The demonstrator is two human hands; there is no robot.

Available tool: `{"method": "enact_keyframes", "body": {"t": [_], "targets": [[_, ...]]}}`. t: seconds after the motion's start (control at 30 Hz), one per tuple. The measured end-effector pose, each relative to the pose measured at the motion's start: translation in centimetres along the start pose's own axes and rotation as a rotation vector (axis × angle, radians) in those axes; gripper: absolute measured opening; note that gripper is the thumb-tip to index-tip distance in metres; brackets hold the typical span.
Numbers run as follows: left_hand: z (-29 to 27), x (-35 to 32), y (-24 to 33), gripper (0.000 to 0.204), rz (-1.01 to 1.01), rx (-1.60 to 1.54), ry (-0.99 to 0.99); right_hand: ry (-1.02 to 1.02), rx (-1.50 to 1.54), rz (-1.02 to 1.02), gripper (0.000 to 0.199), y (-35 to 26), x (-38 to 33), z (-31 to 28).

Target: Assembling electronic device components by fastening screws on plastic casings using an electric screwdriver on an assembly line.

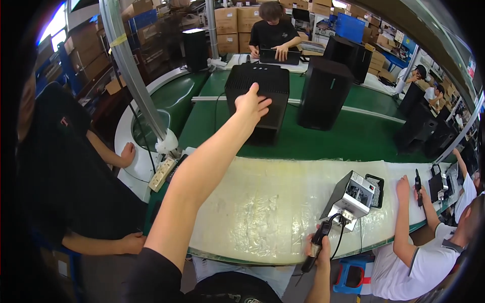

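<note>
My left hand (251,105) is stretched far forward, fingers apart and thumb up. It is at the near face of a black ribbed speaker cabinet (268,88); whether it touches the cabinet I cannot tell. The cabinet stands on the green conveyor belt (212,144). Close to the bench's front edge, my right hand (309,246) is wrapped round a black electric screwdriver (317,241), its thin bit pointing down and left. A black cord runs up from the tool beside a grey metal screw feeder (348,194).
A taller black speaker (326,93) stands right of the cabinet. Beside the feeder sits a small black tray (375,191). A metal post (131,70) and power strip (162,174) are at left. A person stands left; another sits right with a screwdriver; one works opposite.
</note>
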State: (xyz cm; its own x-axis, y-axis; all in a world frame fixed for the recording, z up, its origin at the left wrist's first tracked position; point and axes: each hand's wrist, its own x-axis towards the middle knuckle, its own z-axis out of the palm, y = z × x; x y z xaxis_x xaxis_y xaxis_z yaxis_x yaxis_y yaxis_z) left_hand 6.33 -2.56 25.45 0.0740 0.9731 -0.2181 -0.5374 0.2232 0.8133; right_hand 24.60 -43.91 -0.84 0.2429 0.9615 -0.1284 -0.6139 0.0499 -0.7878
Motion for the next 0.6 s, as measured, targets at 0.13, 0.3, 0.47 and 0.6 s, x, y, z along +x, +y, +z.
{"method": "enact_keyframes", "body": {"t": [0.13,0.3,0.47,0.6], "targets": [[2.1,5.0,-0.4,0.054,-0.047,0.034,0.017,0.009,0.012,-0.057,0.073,-0.3,-0.3,-0.7],[-0.8,8.8,-0.3,0.052,-0.052,0.077,-0.134,-0.050,0.022,0.018,0.069,0.3,-0.1,-0.5],[-3.1,1.3,-5.6,0.033,0.243,0.359,-0.253,-0.063,0.073,0.036,0.067,-0.6,-0.6,-0.4],[-13.4,-5.1,-15.6,0.030,0.206,0.758,-0.430,-0.034,0.064,0.032,0.068,-0.2,-0.4,-1.3]]}}
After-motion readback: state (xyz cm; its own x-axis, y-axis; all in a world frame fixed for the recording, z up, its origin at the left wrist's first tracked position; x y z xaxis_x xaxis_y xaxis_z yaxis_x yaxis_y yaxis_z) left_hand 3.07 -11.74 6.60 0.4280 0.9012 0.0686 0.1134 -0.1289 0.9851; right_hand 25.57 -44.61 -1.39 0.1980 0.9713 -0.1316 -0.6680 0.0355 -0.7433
